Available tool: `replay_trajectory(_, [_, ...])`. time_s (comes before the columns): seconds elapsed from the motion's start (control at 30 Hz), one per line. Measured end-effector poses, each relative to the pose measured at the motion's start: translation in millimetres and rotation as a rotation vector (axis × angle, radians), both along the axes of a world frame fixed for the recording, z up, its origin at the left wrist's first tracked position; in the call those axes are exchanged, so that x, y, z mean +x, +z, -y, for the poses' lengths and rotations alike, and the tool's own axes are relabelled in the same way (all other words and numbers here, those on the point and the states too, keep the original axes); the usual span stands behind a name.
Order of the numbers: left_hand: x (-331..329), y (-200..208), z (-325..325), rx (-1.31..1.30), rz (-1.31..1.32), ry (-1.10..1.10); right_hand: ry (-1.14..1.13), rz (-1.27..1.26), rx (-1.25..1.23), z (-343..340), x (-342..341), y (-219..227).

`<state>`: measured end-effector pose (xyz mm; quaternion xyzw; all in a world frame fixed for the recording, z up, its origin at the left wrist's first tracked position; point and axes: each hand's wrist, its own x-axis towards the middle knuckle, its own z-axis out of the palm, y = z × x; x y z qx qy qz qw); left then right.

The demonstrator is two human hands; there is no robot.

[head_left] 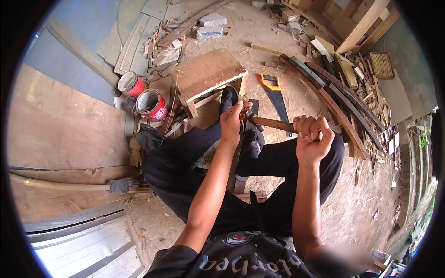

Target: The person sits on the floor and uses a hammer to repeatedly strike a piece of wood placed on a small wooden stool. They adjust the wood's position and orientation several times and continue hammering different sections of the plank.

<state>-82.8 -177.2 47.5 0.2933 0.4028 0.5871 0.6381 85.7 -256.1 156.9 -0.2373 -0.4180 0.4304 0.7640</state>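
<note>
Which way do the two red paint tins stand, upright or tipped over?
Upright. Both red paint tins stand on the ground with open round mouths facing up, lids off. What is inside cannot be told.

The small wooden table stands on the ground. Two paint cans sit just left of it, a handsaw lies right of it, and a brush rests well to its near left.

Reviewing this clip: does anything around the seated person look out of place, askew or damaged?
Mostly clutter. Broken wood offcuts and splinters lie strewn over the dirt floor, and an orange-handled handsaw lies loose among them. Two opened red paint tins sit tilted beside the low wooden stool. The right hand grips a wooden-handled hammer; the left hand is at its head.
</note>
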Motion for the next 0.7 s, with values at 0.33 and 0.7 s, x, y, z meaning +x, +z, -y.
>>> replay_trajectory(0.33, [-23, -55, 20, 0.258, -0.723, 0.127, -0.204, 0.330, -0.210, 11, -63, -13])
replay_trajectory(0.7, [-92, -84, 51, -0.392, -0.110, 0.168, -0.154, 0.525, -0.121, 14, -116, -55])
